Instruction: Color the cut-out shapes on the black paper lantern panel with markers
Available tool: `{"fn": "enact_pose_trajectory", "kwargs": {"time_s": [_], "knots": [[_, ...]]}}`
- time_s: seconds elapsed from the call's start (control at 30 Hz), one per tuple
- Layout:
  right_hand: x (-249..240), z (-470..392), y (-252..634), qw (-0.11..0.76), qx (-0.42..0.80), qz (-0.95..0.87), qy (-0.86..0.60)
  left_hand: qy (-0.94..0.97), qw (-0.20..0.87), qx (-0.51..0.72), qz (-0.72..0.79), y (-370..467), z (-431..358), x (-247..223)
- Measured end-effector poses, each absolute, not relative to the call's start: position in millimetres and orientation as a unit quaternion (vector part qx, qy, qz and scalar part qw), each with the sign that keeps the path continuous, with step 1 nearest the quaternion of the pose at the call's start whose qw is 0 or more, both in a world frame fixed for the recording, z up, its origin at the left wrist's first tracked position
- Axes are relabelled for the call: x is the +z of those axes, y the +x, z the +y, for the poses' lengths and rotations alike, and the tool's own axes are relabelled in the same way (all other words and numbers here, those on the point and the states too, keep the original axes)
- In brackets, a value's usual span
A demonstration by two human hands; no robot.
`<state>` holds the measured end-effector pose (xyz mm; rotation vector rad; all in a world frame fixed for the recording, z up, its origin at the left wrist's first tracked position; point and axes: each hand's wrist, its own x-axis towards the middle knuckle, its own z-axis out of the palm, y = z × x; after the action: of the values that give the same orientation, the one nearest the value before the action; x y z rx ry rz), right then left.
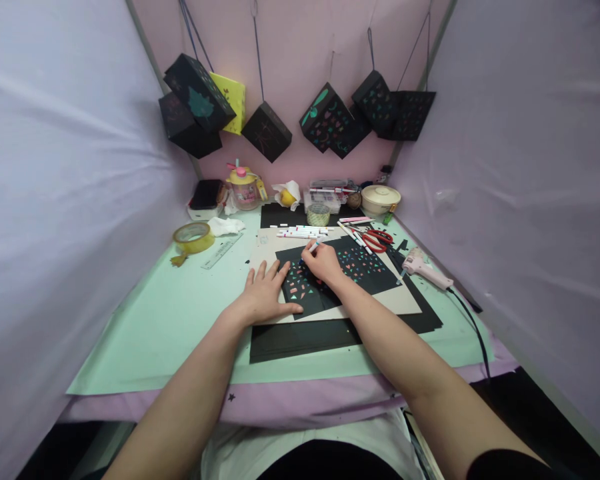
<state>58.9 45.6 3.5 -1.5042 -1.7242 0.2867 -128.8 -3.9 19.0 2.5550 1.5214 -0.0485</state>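
Observation:
My left hand (267,294) lies flat with its fingers spread, the fingertips and thumb on the left edge of a black sheet (325,300). Small coloured shapes in green, blue and orange-red cover much of that sheet. My right hand (324,262) is closed around a white marker (316,245), its tip down at the sheet's left part; the hand hides some of the shapes. Beneath the black sheet is a pale grey board (400,301), which rests on larger black sheets (300,339). Several white markers (304,233) lie just beyond the black sheet.
Red-handled scissors (379,240) and a pink glue gun (425,267) with its cord lie at right. Yellow tape (193,238) and a clear ruler (222,251) are at left. A jug (243,190) and a lidded bowl (381,199) stand behind; black boxes (267,132) hang above.

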Motion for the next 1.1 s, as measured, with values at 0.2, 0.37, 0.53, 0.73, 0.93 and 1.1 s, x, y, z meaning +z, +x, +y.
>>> {"fn": "enact_pose_trajectory", "kwargs": {"time_s": [0.2, 0.37, 0.53, 0.73, 0.93, 1.1], "knots": [[2.7, 46.3, 59.3, 0.413, 0.114, -0.691, -0.582, 0.856, 0.084, -0.017, 0.510, -128.7, -3.4, 17.6], [3.0, 46.8, 59.0, 0.400, 0.105, -0.690, -0.593, 0.856, 0.082, -0.015, 0.510, -128.9, -2.9, 16.9], [3.7, 45.9, 58.6, 0.406, 0.111, -0.689, -0.589, 0.857, 0.082, -0.016, 0.509, -129.8, -2.1, 15.8], [4.2, 46.1, 59.3, 0.396, 0.110, -0.692, -0.593, 0.856, 0.083, -0.012, 0.510, -130.2, -1.4, 13.2], [7.3, 43.0, 58.7, 0.419, 0.108, -0.668, -0.605, 0.856, 0.087, -0.011, 0.510, -129.6, -2.3, 15.9], [6.5, 42.9, 59.4, 0.424, 0.123, -0.654, -0.614, 0.856, 0.082, -0.013, 0.510, -129.1, -3.2, 17.3]]}}
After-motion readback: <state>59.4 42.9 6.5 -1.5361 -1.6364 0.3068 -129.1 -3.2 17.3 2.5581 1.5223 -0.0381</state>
